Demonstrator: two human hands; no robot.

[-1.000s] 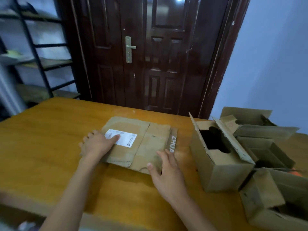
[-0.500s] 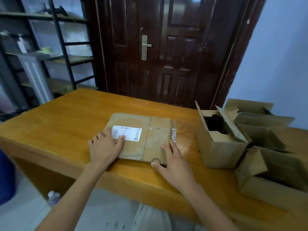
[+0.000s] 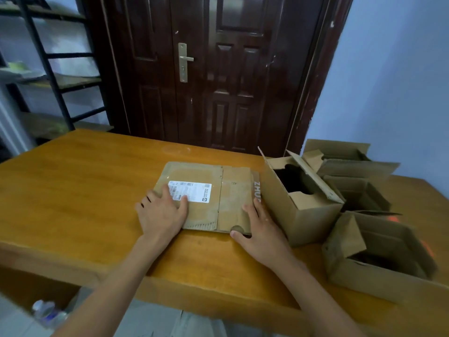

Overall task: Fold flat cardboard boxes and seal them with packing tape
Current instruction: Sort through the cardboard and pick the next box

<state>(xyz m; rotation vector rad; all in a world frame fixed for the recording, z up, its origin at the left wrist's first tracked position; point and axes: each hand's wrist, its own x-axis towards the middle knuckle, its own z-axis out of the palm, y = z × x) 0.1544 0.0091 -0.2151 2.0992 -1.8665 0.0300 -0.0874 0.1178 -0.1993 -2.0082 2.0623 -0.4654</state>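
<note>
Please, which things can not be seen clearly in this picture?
- Label print, head view: too small to read.
- Flat box underside: hidden against the table.
- Side lettering: partly covered.
- Bottle on the floor: blurred.
- No tape in view.

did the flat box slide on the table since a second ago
Yes. The flat box has slid right: its right edge now nearly meets the upright open box, where a clear strip of table showed between them before.
</note>
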